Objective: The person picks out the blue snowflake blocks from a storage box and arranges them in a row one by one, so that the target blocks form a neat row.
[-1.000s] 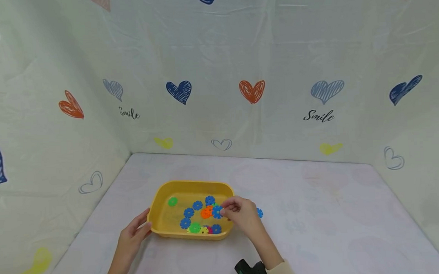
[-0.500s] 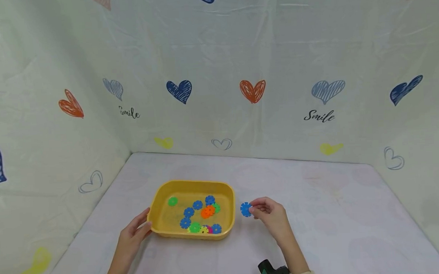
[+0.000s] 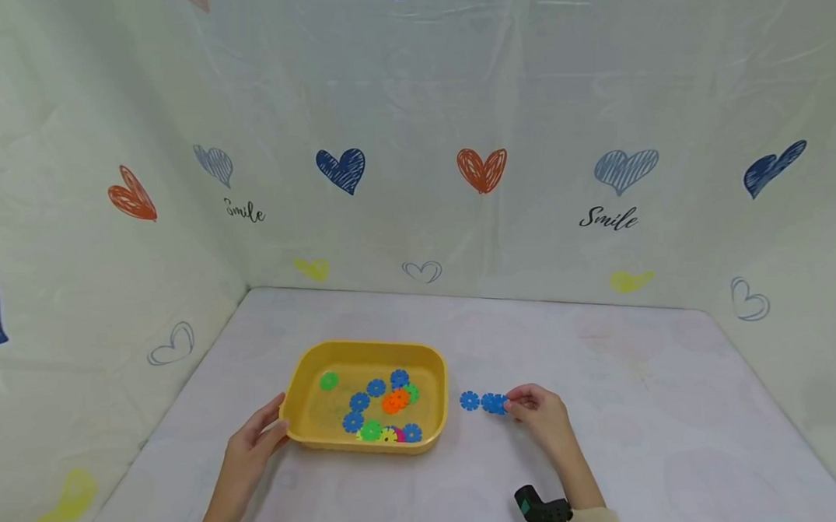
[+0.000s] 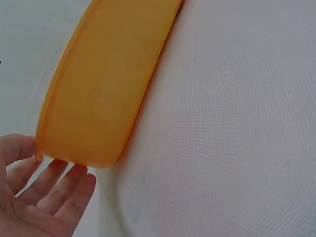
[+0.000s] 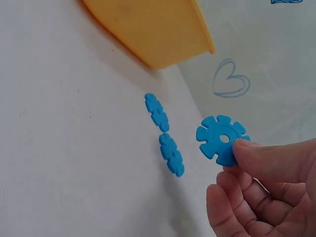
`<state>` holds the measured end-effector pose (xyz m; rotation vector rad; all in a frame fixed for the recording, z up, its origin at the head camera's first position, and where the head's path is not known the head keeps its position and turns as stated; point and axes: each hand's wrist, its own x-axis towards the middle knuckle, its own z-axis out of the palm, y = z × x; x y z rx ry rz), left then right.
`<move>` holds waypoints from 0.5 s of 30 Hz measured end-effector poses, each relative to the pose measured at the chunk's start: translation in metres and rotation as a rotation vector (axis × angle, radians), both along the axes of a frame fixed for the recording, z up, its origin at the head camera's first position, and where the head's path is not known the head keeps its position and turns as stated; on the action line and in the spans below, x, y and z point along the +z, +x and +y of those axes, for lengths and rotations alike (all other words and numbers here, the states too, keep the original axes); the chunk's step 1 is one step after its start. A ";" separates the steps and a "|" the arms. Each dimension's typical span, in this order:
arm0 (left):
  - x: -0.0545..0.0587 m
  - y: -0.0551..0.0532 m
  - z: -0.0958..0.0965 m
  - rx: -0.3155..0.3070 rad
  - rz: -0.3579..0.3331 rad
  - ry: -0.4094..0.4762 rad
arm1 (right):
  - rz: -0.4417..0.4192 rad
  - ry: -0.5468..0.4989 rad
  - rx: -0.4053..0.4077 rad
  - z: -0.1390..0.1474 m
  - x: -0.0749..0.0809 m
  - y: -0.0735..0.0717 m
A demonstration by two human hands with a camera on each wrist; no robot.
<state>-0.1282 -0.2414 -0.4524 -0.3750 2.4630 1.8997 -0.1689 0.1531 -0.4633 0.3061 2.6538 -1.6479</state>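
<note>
Your right hand [image 3: 542,417] pinches a blue disc [image 5: 211,138], two more discs [image 5: 169,154] near its fingers [image 5: 223,212]. Your left hand [image 3: 254,437] grips the tray [image 4: 101,94].

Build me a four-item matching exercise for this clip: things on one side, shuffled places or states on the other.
1. Left grip
2. Right grip
3. Lone green disc
4. Two loose blue discs

A. inside the yellow tray, near its far left corner
B. pinching a single blue disc
C. on the pale table, right of the tray
D. touching the tray's left end

Pairs: 1-D, 2-B, 3-A, 4-C
</note>
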 end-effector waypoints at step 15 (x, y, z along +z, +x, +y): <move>0.001 -0.001 0.001 0.007 -0.018 0.007 | -0.056 0.067 0.013 0.010 -0.020 -0.015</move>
